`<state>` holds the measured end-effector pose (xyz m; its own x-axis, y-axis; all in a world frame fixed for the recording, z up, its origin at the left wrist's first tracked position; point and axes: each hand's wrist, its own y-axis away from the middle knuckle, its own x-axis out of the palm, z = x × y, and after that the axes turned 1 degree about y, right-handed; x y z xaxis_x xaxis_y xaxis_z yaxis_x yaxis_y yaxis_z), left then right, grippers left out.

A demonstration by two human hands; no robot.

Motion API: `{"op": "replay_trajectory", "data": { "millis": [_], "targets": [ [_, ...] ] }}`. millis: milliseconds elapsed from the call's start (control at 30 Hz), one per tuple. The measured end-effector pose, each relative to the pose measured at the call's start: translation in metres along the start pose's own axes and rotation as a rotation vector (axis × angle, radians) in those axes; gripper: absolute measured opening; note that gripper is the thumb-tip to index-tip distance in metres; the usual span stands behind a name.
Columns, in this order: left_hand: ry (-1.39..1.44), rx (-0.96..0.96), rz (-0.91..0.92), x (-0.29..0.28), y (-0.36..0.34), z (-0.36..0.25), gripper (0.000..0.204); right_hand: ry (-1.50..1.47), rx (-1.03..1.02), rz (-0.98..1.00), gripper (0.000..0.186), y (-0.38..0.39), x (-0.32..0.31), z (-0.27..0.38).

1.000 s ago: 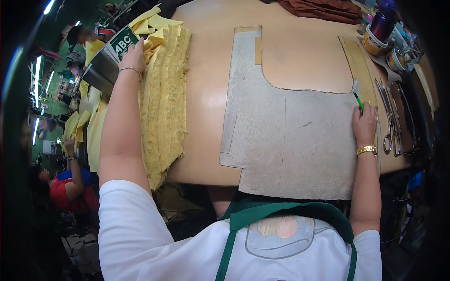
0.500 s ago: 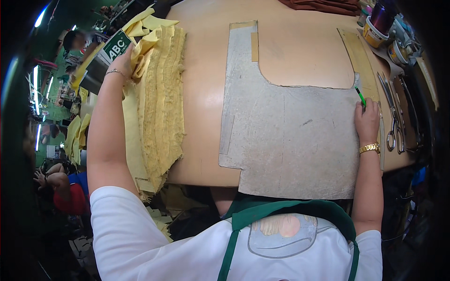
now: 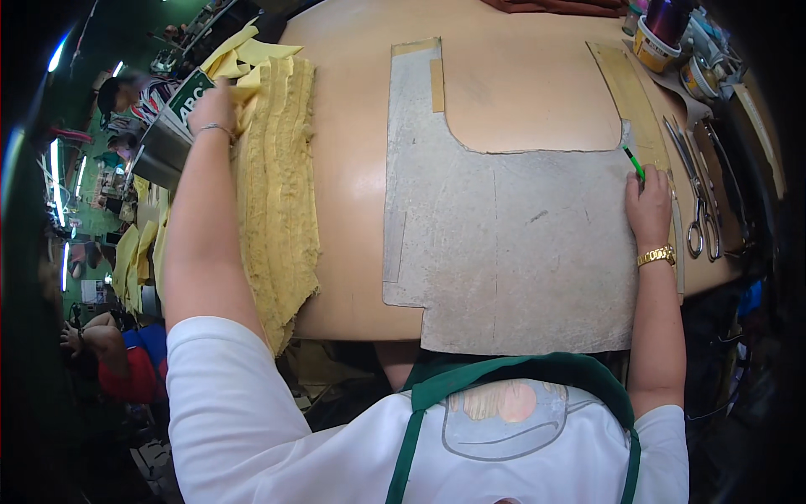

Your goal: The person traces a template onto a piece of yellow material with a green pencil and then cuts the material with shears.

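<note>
At the far left, my left hand is closed on the crumpled edge of a yellow leather-like sheet, its fingertips partly hidden. Beneath lies a thick stack of yellow sheets with fuzzy, frayed edges. A green and silver tin stands just left of this hand. My right hand rests on the right edge of a large grey pattern board and holds a green pencil, its tip beside the board's narrow upper corner. The board has a U-shaped cutout and tape on its edges.
Scissors lie right of my right hand, beside a tan strip. Paint-like tubs crowd the far right corner, and brown material lies at the back. Another person sits at the lower left.
The view has shifted slightly, moving the table's things left. My left hand has turned and drawn slightly left at the yellow sheets. My right hand still holds the pencil at the board's edge.
</note>
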<state>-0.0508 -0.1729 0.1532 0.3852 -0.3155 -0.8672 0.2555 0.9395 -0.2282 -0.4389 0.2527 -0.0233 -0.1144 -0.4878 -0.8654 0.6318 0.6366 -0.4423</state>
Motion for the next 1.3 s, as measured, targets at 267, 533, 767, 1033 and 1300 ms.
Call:
{"op": "replay_trajectory", "data": {
  "millis": [267,533,767,1033,1300],
  "targets": [
    [0.275,-0.199,-0.143,-0.003,-0.037,0.048,0.033,0.027,-0.005,0.016,0.018,0.000,0.002,-0.006],
    [1.484,0.155,-0.220,0.042,-0.004,0.011,0.040,0.002,-0.033,-0.003,0.017,0.000,-0.001,0.001],
    [0.853,-0.048,-0.322,0.036,0.073,0.047,0.050,-0.018,-0.020,0.000,0.017,0.001,0.000,-0.005],
    [0.466,-0.115,-0.436,0.051,0.093,0.016,0.053,0.017,-0.051,-0.021,0.018,0.001,0.004,-0.004],
    [0.494,-0.131,-0.482,0.064,0.081,0.007,0.031,0.040,-0.047,-0.020,0.019,-0.001,0.002,-0.003]
  ]
}}
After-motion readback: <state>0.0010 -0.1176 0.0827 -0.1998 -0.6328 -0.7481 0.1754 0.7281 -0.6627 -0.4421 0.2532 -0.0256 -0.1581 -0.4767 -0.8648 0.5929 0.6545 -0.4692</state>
